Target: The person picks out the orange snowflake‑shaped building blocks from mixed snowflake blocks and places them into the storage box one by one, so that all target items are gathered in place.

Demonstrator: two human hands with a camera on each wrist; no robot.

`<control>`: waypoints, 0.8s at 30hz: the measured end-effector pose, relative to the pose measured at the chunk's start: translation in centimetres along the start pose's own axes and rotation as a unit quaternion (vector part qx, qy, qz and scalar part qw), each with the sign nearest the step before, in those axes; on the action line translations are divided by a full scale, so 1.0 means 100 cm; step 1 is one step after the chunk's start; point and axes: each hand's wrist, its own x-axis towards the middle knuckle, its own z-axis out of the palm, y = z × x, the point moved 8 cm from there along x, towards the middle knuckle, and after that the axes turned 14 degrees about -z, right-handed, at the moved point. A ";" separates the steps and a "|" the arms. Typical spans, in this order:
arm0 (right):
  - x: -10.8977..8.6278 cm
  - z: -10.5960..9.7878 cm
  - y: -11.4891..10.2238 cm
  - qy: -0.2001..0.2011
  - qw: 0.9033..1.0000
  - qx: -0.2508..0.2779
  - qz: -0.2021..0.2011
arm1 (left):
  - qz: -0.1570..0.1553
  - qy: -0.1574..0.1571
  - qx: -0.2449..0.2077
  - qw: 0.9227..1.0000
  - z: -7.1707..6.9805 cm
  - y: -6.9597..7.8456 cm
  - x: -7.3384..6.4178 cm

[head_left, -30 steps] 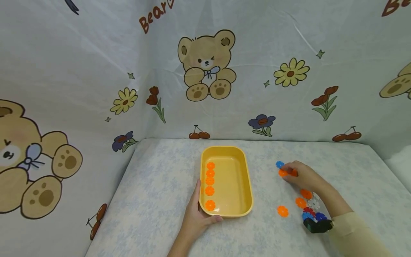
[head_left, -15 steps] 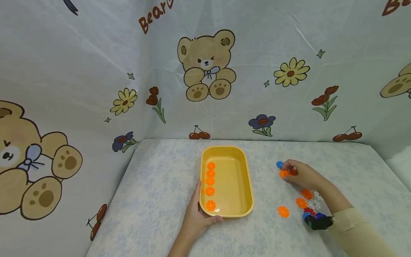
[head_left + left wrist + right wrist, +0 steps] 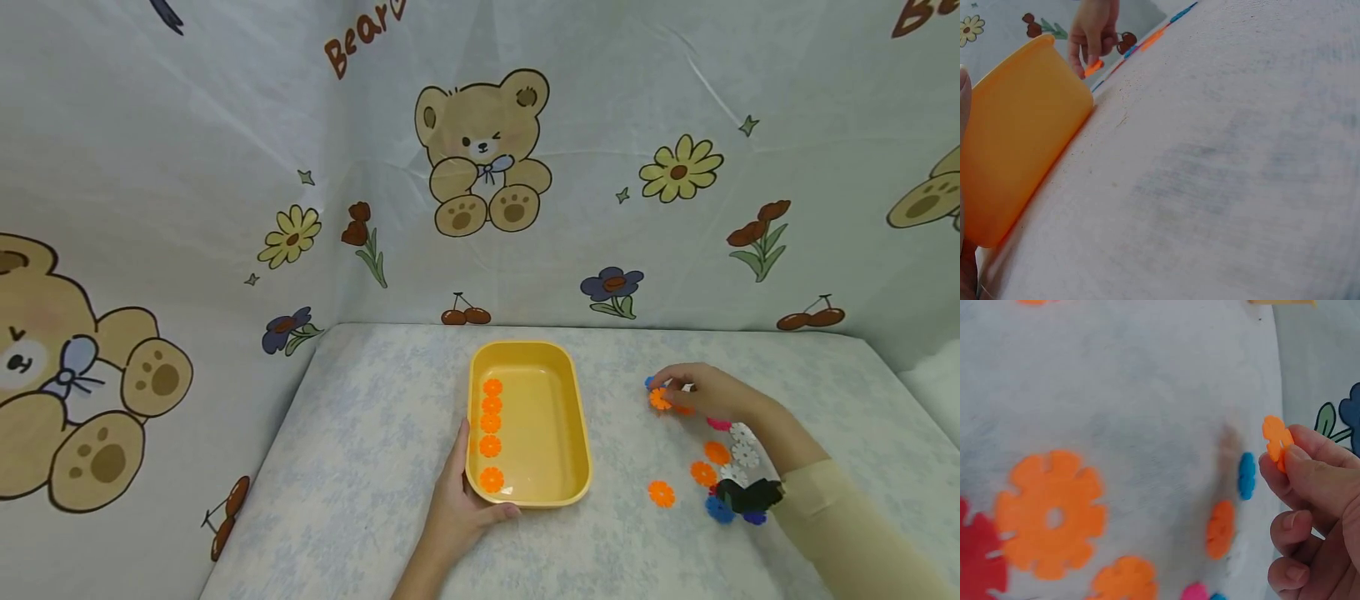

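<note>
My left hand (image 3: 459, 517) grips the yellow plastic tray (image 3: 546, 425) at its near left corner, with the thumb along the near edge. Inside the tray, a column of several orange snowflake discs (image 3: 491, 423) lines the left side. To the right of the tray, my right hand (image 3: 712, 393) pinches another orange snowflake disc (image 3: 1275, 439) between thumb and fingertips, off the table. Below it lie a blue disc (image 3: 1246, 476) and an orange one (image 3: 1220, 529). The left wrist view shows the tray's outer wall (image 3: 1029, 134), and little of the left hand.
Loose discs lie right of the tray: a single orange one (image 3: 662, 493), white ones (image 3: 745, 454), a pink one (image 3: 718, 424) and blue ones (image 3: 720, 510). A dark wrist-worn device (image 3: 750, 495) covers part of that pile. A bear-print cloth (image 3: 480, 267) hangs behind the table.
My right hand has risen slightly with the orange disc pinched in it. A pink disc and more white ones now show beneath the forearm. The left hand and tray stay put.
</note>
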 end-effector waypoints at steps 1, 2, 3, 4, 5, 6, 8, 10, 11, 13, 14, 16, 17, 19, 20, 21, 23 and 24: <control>0.004 -0.002 -0.003 -0.004 1.000 0.003 -0.002 | 0.000 0.000 0.000 1.000 0.000 0.000 0.000; 0.008 -0.004 -0.006 -0.007 1.000 0.009 -0.001 | -0.002 0.000 -0.001 1.000 0.000 0.001 0.000; 0.012 -0.005 -0.010 -0.012 1.000 0.015 0.000 | -0.002 0.000 0.000 1.000 -0.001 0.001 -0.001; 0.016 -0.007 -0.014 -0.017 1.000 0.019 0.002 | -0.001 -0.001 -0.001 1.000 -0.001 0.001 -0.001; 0.021 -0.008 -0.017 -0.020 1.000 0.023 0.005 | -0.002 0.000 0.001 1.000 -0.001 0.001 -0.001; 0.025 -0.010 -0.022 -0.023 0.999 0.023 0.005 | -0.004 0.000 0.001 1.000 -0.001 0.001 -0.001; 0.034 -0.013 -0.031 -0.029 0.999 0.025 0.004 | -0.006 0.000 0.000 1.000 -0.001 0.001 -0.001; 0.043 -0.015 -0.040 -0.036 0.999 0.022 -0.005 | -0.012 0.001 0.001 1.000 -0.001 0.000 -0.001; 0.048 -0.016 -0.045 -0.039 0.999 0.021 -0.010 | -0.016 0.001 -0.001 1.000 -0.001 0.000 -0.001; 0.057 -0.017 -0.056 -0.046 0.999 0.019 -0.018 | -0.020 0.002 0.001 1.000 -0.001 0.000 -0.001; 0.062 -0.018 -0.061 -0.049 0.998 0.018 -0.020 | -0.023 0.002 0.001 1.000 -0.001 0.000 -0.001; 0.071 -0.018 -0.069 -0.057 0.998 0.014 -0.021 | -0.024 0.003 0.003 1.000 -0.001 -0.001 -0.001; 0.075 -0.018 -0.074 -0.062 0.998 0.012 -0.023 | -0.022 0.003 0.003 1.000 -0.001 -0.001 -0.001; 0.084 -0.017 -0.083 -0.073 0.997 0.005 -0.029 | -0.020 0.003 0.005 1.000 -0.001 -0.002 -0.001; 0.088 -0.017 -0.088 -0.077 0.996 0.000 -0.033 | -0.019 0.000 0.003 1.000 -0.001 -0.002 0.000; 0.093 -0.016 -0.092 -0.083 0.996 -0.006 -0.037 | -0.017 0.000 0.005 1.000 -0.001 -0.002 0.000; 0.102 -0.015 -0.101 -0.089 0.995 -0.013 -0.048 | -0.014 -0.002 0.006 1.000 -0.001 -0.002 0.000; 0.106 -0.013 -0.105 -0.092 0.994 -0.018 -0.051 | -0.013 -0.002 0.007 1.000 -0.001 -0.002 0.000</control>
